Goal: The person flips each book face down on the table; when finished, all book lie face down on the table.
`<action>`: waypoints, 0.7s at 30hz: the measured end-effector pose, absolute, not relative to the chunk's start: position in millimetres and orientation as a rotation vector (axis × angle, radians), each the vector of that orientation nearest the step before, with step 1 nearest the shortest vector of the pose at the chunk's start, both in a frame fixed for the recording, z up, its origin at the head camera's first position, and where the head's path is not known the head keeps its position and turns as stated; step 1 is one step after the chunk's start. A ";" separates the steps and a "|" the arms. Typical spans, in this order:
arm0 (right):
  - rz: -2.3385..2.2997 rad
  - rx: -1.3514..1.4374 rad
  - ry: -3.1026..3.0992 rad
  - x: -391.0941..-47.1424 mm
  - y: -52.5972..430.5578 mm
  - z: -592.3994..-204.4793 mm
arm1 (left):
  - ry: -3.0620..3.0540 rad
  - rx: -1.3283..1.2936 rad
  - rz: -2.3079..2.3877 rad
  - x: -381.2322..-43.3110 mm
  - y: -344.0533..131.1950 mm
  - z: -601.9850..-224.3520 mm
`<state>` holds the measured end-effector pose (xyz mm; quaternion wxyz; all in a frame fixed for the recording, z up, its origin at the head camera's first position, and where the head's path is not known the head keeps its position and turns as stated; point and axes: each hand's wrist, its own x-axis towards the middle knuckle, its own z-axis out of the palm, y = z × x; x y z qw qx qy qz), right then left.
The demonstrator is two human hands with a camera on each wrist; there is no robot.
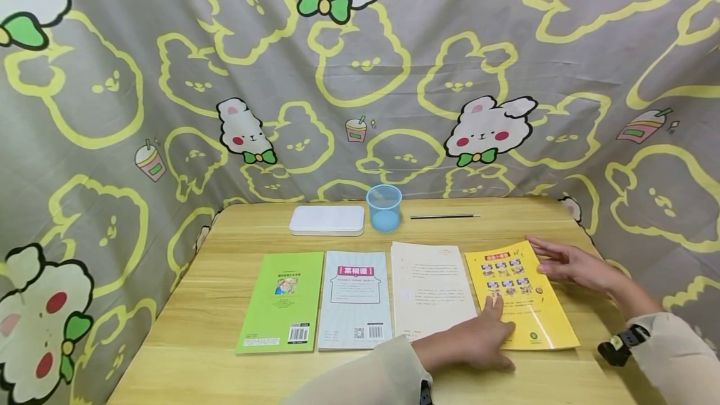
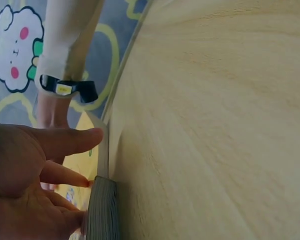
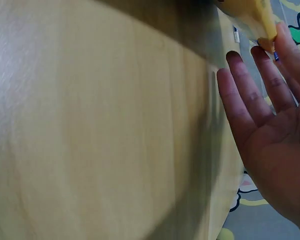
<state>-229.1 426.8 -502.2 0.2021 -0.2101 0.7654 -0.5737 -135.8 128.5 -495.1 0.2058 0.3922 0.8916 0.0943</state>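
A yellow book (image 1: 520,305) lies at the right end of a row of books, its cover printed with small pictures. My left hand (image 1: 478,337) reaches across its lower left part, fingers extended onto the cover and thumb spread toward the near edge. In the left wrist view the left hand (image 2: 25,180) appears beside a book's page edges (image 2: 102,207). At the yellow book's upper right edge, my right hand (image 1: 570,265) touches the side with its fingers held out. The right wrist view shows the right hand (image 3: 270,115) with loosely spread fingers near a yellow corner (image 3: 262,20).
Left of the yellow book lie a cream book (image 1: 430,292), a pale blue book (image 1: 354,305) and a green book (image 1: 284,305). Behind them are a white case (image 1: 327,220), a translucent blue cup (image 1: 385,208) and a thin dark stick (image 1: 444,217). A patterned curtain (image 1: 315,80) surrounds the wooden table (image 1: 185,330).
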 end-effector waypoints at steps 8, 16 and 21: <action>-1.439 -0.516 2.380 -227.3 424.2 -509.6 | 2.501 1.114 0.209 -133.3 129.2 -494.3; -1.291 -0.508 2.542 -227.7 420.5 -510.4 | 2.543 1.128 0.166 -131.2 129.7 -498.2; -1.280 -0.512 2.533 -228.4 417.7 -508.7 | 2.570 1.157 0.164 -131.4 127.9 -499.6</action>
